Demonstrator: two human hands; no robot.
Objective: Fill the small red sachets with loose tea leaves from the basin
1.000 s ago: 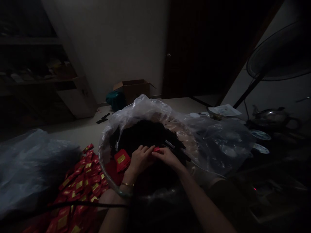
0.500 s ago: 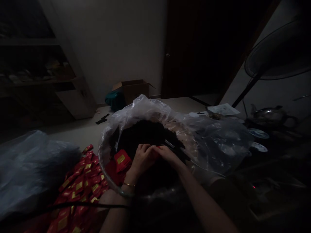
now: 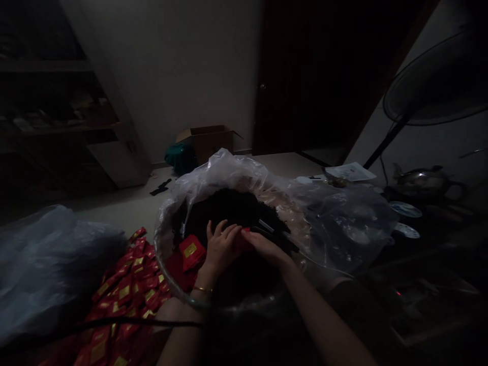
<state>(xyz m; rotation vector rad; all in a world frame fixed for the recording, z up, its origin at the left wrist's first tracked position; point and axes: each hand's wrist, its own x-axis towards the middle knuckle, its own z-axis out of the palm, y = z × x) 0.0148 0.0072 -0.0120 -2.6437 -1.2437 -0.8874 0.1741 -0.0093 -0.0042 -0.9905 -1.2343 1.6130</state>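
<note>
Above a basket (image 3: 162, 259) lined with clear plastic, both my hands meet at a small red packet (image 3: 241, 240). My left hand (image 3: 221, 246) grips its left side, the outer fingers lifted and apart; its thumb is hidden. From the right, my right hand (image 3: 269, 249) is closed on the packet's edge. Dark, loose, leafy-looking material (image 3: 224, 206) fills the basket beneath. A little stack of red packets with gold labels (image 3: 191, 252) lies inside, left of my left hand. Beyond my right hand, a dark tool with a shiny metal strip (image 3: 266, 225) rests on the material.
A heap of red packets (image 3: 131, 290) spreads left of the basket, beside a large plastic bag (image 3: 49, 269). Clear plastic sheeting (image 3: 346, 223) drapes rightward. Farther right stand a metal kettle (image 3: 423, 182) and a fan (image 3: 438, 81). An open cardboard box (image 3: 213, 145) sits by the wall.
The fingers of my left hand have lifted and spread apart. More of the red packet shows between my hands. My right hand has barely moved.
</note>
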